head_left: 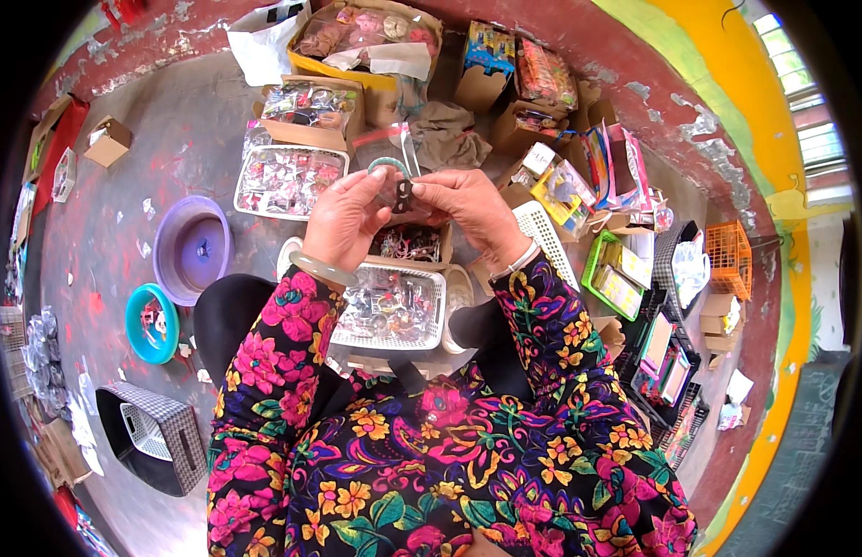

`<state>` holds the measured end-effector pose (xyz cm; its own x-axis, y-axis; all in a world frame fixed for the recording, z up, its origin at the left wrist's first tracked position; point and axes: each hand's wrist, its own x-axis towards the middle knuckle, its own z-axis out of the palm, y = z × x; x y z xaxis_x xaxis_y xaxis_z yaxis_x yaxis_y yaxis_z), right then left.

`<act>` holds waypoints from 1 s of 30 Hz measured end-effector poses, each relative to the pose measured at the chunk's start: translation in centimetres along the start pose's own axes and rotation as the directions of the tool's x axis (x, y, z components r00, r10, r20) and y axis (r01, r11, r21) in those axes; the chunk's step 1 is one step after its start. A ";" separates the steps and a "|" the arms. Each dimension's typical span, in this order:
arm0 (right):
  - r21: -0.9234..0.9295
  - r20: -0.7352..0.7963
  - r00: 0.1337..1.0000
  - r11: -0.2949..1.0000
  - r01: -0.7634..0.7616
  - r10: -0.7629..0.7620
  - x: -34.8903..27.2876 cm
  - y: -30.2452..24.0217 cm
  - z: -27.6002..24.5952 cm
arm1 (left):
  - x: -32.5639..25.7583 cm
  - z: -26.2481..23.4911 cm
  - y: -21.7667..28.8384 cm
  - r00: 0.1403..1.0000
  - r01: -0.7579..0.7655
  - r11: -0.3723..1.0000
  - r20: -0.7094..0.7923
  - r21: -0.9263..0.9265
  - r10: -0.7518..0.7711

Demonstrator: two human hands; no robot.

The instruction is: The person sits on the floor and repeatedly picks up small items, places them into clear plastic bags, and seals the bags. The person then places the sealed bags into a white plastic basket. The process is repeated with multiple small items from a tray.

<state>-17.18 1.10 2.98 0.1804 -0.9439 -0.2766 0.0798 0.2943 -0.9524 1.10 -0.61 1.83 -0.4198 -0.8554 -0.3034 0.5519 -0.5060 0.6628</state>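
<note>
My left hand [339, 218] and my right hand [476, 206] are raised close together in front of me. A teal ring-shaped band [390, 163], perhaps a hair tie, is gripped between the thumb and fingers of the left hand. My right thumb and fingers pinch a small dark piece with pale spots [403, 196]; its kind is too small to make out. Just beyond the fingers is a clear plastic bag [383, 139] with a red strip along its top. Below the hands stands a white basket [439, 311] of small bagged goods, with a cardboard box [446, 243] of dark small items behind it.
Ahead stand another white basket [239, 200] of packets and full cardboard boxes [357, 93]. To the left are a purple basin [221, 218], a teal basin [174, 325] and a checkered bin [185, 446]. A green basket [593, 265], black crates and an orange crate [731, 260] line the right.
</note>
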 end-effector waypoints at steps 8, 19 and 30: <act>-0.089 -0.175 0.972 0.986 0.140 -0.154 -0.1 -0.9 0.7 | 0.3 -0.1 -0.8 0.999 -0.012 0.999 0.046 0.050 0.009; 0.109 -0.183 0.980 0.989 0.096 -0.075 -0.2 -0.5 -0.4 | -0.1 0.8 -1.0 0.996 0.024 0.992 0.081 0.127 -0.035; 0.193 -0.132 0.982 0.968 0.158 -0.134 0.1 -0.1 0.0 | 0.2 0.3 -1.2 0.992 -0.102 0.992 0.086 0.070 0.096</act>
<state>-17.18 0.96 2.98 0.0373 -0.9863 -0.1608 0.2948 0.1646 -0.9413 0.15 -0.13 1.22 -0.4254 -0.8873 -0.1782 0.5399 -0.4069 0.7368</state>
